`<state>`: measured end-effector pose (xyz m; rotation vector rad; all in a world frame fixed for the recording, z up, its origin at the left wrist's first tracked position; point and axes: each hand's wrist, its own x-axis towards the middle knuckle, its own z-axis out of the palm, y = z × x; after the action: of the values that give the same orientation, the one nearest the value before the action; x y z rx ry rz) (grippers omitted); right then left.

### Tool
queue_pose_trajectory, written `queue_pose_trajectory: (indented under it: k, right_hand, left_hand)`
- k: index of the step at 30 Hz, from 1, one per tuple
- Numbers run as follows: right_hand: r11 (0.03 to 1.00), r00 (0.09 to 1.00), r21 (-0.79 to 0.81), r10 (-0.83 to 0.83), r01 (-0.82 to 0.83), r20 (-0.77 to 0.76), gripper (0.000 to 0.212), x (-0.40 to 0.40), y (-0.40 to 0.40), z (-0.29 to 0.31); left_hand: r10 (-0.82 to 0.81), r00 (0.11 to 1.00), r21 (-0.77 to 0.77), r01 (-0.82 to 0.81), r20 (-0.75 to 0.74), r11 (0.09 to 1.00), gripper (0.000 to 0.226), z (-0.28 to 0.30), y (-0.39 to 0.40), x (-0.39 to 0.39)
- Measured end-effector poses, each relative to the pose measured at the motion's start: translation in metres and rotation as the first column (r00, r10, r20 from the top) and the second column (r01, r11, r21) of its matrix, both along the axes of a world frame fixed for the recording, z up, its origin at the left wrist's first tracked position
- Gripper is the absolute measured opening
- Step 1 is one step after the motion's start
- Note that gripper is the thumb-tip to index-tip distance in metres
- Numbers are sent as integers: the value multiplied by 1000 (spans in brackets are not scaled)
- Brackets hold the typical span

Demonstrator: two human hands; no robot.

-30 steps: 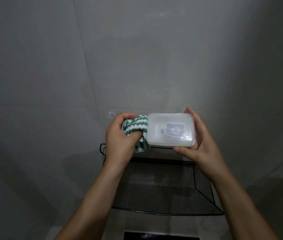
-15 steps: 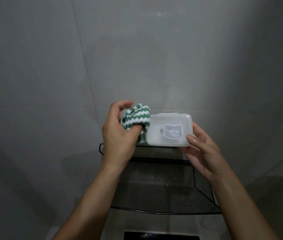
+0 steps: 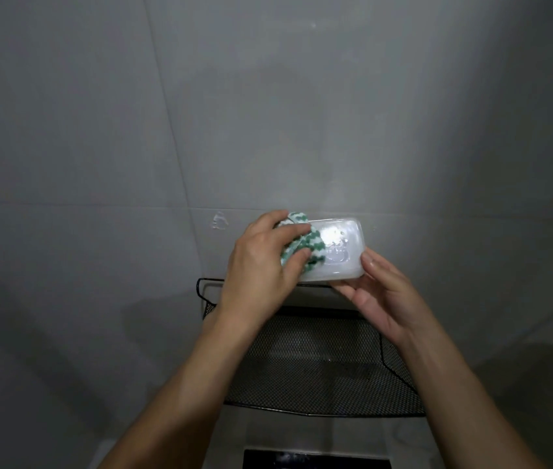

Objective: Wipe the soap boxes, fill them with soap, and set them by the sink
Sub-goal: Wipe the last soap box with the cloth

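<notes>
We hold a clear plastic soap box (image 3: 332,253) up in front of the grey tiled wall (image 3: 268,113), just above the back edge of a black mesh shelf (image 3: 319,377), and that shelf is our landmark for everything here. Our left hand (image 3: 261,269) is bunched around a green-and-white striped cloth (image 3: 305,247), fingers curled over it, pressing it onto the left half of the box lid. Our right hand (image 3: 383,299) cradles the box from beneath and from its right end, fingers lightly bent against the underside and thumb at the near right corner, so it grips the box rather than hanging free. To wipe well, we judge it best to steady the box firmly with the right hand while the cloth travels across the whole lid toward the right end, then around the rim and sides, turning the box so no face is skipped; wet plastic could slip, so the supporting grip should not loosen. The lid carries a raised moulded figure near its middle, but glare washes over it and we cannot make out its shape or any lettering; no brand or label is readable. On the wall, above and left of the shelf, sits a small clear hook (image 3: 219,221). Below the shelf, a dark panel (image 3: 315,460) shows at the bottom edge.
</notes>
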<state>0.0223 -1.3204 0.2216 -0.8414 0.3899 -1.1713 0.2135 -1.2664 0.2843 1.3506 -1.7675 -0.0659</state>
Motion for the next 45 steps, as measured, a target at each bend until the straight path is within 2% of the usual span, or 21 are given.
queue_pose_trajectory:
  k: [3,7,11,16,18,20,24,27,32,38,42,45]
  right_hand:
    - [1000,999,-10,16,-16,-35,49,2,0,1]
    - [1000,996,-10,29,-30,-88,51,8,2,5]
    - [1000,994,-13,25,-26,-104,35,17,3,7]
    - [999,999,20,-34,34,15,32,8,2,14]
    - [996,997,48,-79,78,13,40,1,1,18]
    - [990,993,72,-119,119,-6,46,-5,1,22]
    - [989,991,73,-129,131,-22,34,-10,4,27]
    - [994,995,60,-84,87,-49,33,-6,6,24]
    - [1000,989,-12,-15,13,-150,35,6,7,25]
    - [1000,993,7,-1,2,-122,45,10,6,27]
    - [1000,990,5,-29,30,-136,44,5,6,28]
    - [999,985,-18,-54,51,-162,36,2,8,27]
  left_hand:
    - [57,998,-56,-56,32,997,36,-1,-1,-3]
    - [122,991,-95,-116,58,989,56,4,-3,-14]
    - [-35,992,-109,48,121,993,41,14,-9,-31]
    - [-145,967,-98,168,207,981,29,16,-8,-34]
    - [-137,964,-111,165,229,980,27,12,-5,-28]
    - [-89,977,-131,115,191,985,25,7,-3,-19]
    - [2,1000,-102,-2,0,995,24,6,-5,-2]
    - [42,998,-103,-45,-36,994,27,18,-14,5]
    - [-49,991,-84,60,125,995,32,37,-28,-7]
    - [-177,943,-67,204,282,977,43,45,-35,-25]
    - [-267,909,-14,286,321,958,49,41,-35,-29]
    - [-252,915,-3,266,317,964,46,37,-38,-25]
